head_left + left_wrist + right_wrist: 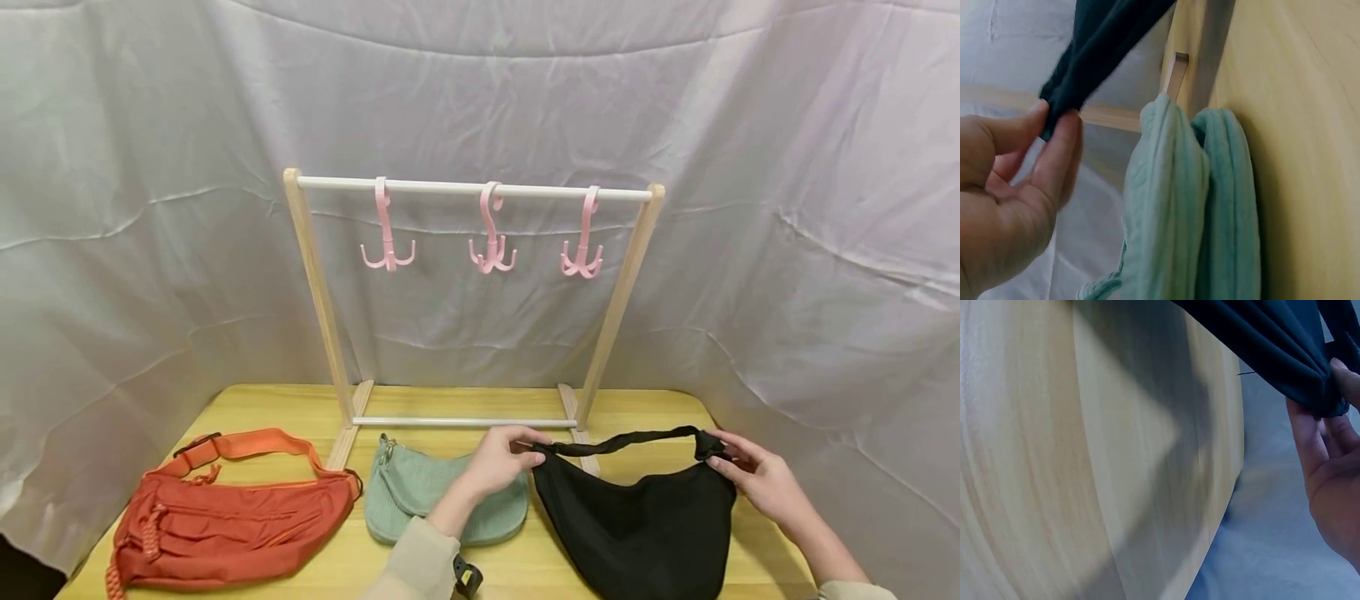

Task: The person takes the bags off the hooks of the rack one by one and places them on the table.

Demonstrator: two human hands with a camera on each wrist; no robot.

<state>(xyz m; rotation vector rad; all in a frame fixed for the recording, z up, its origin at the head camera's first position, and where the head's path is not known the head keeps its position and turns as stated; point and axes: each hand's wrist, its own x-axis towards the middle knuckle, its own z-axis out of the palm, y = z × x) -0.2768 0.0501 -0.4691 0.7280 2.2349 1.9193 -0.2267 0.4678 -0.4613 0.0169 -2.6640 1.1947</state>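
Note:
A black shoulder bag (645, 525) is held by its two upper corners at the right of the table in the head view. My left hand (501, 463) pinches its left corner, where the strap (622, 442) joins; the left wrist view shows thumb and fingertips closed on the black cloth (1085, 69). At the right corner, my right hand (765, 477) grips the fabric beside the strap's end, with the thumb on top and fingers beneath in the right wrist view. A green corduroy bag (397, 500) lies partly behind my left hand and forearm.
An orange-red waist bag (225, 525) lies at the table's left. Behind the bags stands a wooden rack with a white top bar (442, 187), from which three pink hooks (492, 242) hang. Grey cloth (480, 92) surrounds the wooden table (285, 400).

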